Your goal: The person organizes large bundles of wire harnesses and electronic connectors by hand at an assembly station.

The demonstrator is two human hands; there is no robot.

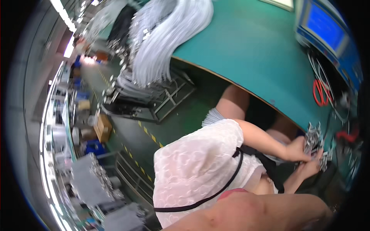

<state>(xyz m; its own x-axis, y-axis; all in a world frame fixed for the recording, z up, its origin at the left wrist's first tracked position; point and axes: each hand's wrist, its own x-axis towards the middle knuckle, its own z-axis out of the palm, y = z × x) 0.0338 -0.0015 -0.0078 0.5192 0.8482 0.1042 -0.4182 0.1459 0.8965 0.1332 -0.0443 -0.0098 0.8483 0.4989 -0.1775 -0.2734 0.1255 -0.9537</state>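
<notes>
My left hand point(297, 150), coming out of a white lace sleeve, is closed around a cluster of small silvery metal parts point(313, 138) beside the table's edge. Right against it, my right hand point(310, 168) also has its fingers closed, on more silvery metal parts point(326, 161). The fingers overlap, and the kind of the parts is too small to make out. Both hands are above a dark cloth or apron over my lap.
A bundle of pale, clear strands point(165, 46) with metal ends hangs over the green table point(239, 57), above a metal rack point(165, 102). A blue device with a screen point(323, 29) and red-handled scissors point(320, 93) lie to the right. Cartons point(102, 128) stand on the left.
</notes>
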